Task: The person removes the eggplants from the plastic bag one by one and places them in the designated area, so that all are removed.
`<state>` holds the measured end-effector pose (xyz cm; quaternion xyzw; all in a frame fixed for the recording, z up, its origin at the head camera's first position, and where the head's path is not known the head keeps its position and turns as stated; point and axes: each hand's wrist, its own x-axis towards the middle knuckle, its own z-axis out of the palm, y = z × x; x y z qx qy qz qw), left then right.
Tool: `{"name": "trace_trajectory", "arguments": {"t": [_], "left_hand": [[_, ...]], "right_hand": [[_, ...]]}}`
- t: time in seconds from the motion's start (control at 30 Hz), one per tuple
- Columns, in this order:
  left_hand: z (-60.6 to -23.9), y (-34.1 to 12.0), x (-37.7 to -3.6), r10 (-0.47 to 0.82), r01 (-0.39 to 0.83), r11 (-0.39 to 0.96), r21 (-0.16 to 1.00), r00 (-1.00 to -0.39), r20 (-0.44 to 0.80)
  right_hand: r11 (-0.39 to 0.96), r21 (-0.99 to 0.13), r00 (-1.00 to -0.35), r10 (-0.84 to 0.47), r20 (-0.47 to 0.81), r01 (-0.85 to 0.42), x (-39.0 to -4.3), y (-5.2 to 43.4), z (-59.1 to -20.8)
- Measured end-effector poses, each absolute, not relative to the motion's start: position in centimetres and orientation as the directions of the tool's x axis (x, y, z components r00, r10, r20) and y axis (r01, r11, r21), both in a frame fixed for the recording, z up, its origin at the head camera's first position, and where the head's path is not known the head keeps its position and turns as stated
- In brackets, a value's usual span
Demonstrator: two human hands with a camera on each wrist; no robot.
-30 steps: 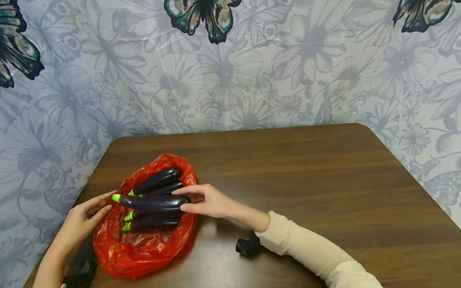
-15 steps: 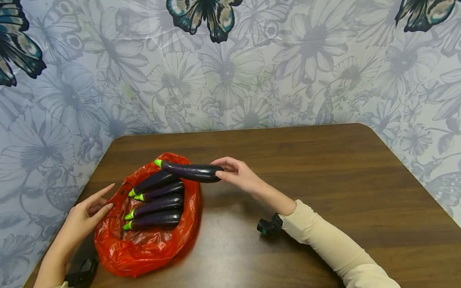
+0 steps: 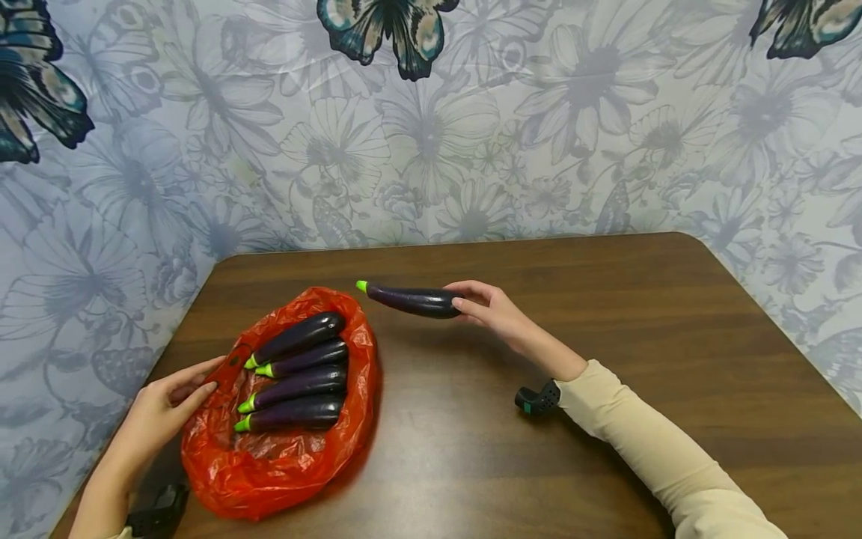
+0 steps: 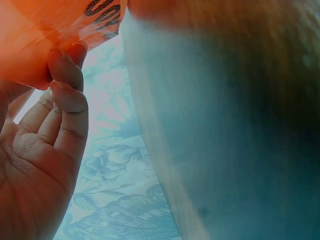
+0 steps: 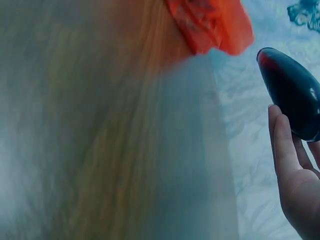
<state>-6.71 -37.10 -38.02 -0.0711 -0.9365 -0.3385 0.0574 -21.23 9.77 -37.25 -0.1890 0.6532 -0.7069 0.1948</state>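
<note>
My right hand (image 3: 486,305) holds a long dark purple eggplant (image 3: 411,300) by its blunt end, above the table and just right of the bag; its green stem points left. In the right wrist view the eggplant's rounded end (image 5: 292,92) lies against my fingers (image 5: 284,150). A red plastic bag (image 3: 283,464) lies open on the table's left side with several more eggplants (image 3: 296,385) side by side in it. My left hand (image 3: 164,404) pinches the bag's left rim, and the left wrist view shows its fingers (image 4: 67,80) on the red plastic (image 4: 30,35).
The dark wooden table (image 3: 606,314) stands in a corner against flowered wallpaper with butterflies (image 3: 387,34). Its rounded far edge and right edge run close to the wall. Bare tabletop stretches to the right of the bag.
My right hand lifted the top eggplant off the pile in the bag and carried it up and to the right, beyond the bag's rim. My left hand closed on the bag's rim.
</note>
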Motion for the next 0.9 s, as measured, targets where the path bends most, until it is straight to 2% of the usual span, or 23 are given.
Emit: {"name": "trace_trajectory", "arguments": {"t": [0.23, 0.9], "left_hand": [[-38.0, -37.1, -6.9, 0.112, 0.2, 0.76, 0.619, -0.978, 0.179], [-38.0, -37.0, -6.8, 0.11, 0.198, 0.76, 0.62, -0.978, 0.177]], "right_hand": [[-0.065, -0.996, -0.862, -0.506, -0.021, 0.062, -23.0, 10.9, -38.4], [0.115, -0.987, -0.837, -0.524, -0.158, 0.115, -28.1, 10.9, -40.1]]}}
